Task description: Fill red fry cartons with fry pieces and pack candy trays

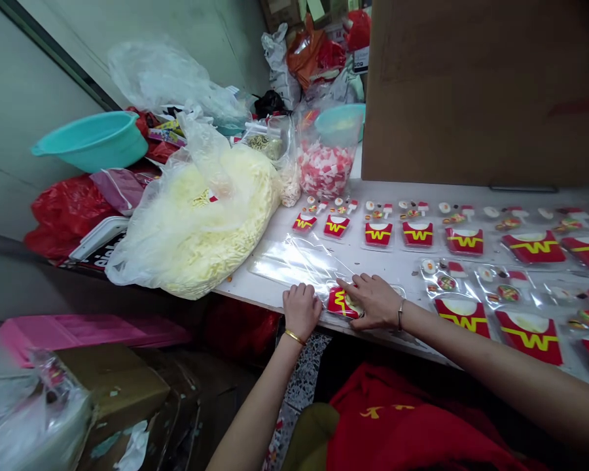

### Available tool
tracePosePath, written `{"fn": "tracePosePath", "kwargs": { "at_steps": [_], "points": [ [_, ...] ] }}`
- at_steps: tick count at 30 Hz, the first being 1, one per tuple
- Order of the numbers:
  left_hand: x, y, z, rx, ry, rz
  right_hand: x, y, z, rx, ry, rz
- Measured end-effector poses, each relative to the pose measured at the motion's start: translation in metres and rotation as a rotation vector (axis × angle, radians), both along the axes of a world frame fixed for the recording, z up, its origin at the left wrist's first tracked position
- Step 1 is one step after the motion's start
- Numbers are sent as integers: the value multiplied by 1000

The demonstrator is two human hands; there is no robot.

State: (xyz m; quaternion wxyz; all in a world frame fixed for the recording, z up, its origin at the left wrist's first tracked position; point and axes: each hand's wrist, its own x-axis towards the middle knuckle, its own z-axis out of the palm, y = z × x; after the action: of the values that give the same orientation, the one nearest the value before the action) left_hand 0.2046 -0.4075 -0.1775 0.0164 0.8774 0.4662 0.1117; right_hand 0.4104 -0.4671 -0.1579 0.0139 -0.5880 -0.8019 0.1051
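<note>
My right hand [379, 302] lies over a small red packet with a yellow W [338, 302], its index finger stretched across the top and its thumb at the lower edge. A pale round piece on the packet shows partly under the fingers. Close by on the left, my left hand [302, 311] has its fingers curled at the near edge of a clear plastic bag [294, 258], which lies flat on the white table [255, 278]. Whether the red packet is inside the clear plastic cannot be told.
Rows of clear packs with red W pieces [377, 234] and small food-shaped pieces cover the table's right side. A big bag of pale yellow sticks [216, 222] stands left, a bag of pink-and-white pieces [325, 167] behind. A brown cardboard panel [471, 91] rises at the back right.
</note>
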Motion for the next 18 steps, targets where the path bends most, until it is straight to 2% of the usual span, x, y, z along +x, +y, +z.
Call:
{"fn": "tracePosePath", "kwargs": {
  "at_steps": [6, 10, 13, 15, 18],
  "points": [
    [-3, -11, -6, -96, -11, -43, 0, 4, -4, -14, -32, -109],
    [14, -30, -1, -93, -30, -91, -6, 8, -5, -18, -36, -165],
    [24, -37, 8, -126, -5, -183, -3, 9, -4, 0, -13, -130],
    [26, -31, 18, -191, 15, -267, 4, 9, -5, 16, 26, -58],
    [26, -2, 32, -226, 19, -382, 17, 4, -7, 85, 74, 38]
  ]
}}
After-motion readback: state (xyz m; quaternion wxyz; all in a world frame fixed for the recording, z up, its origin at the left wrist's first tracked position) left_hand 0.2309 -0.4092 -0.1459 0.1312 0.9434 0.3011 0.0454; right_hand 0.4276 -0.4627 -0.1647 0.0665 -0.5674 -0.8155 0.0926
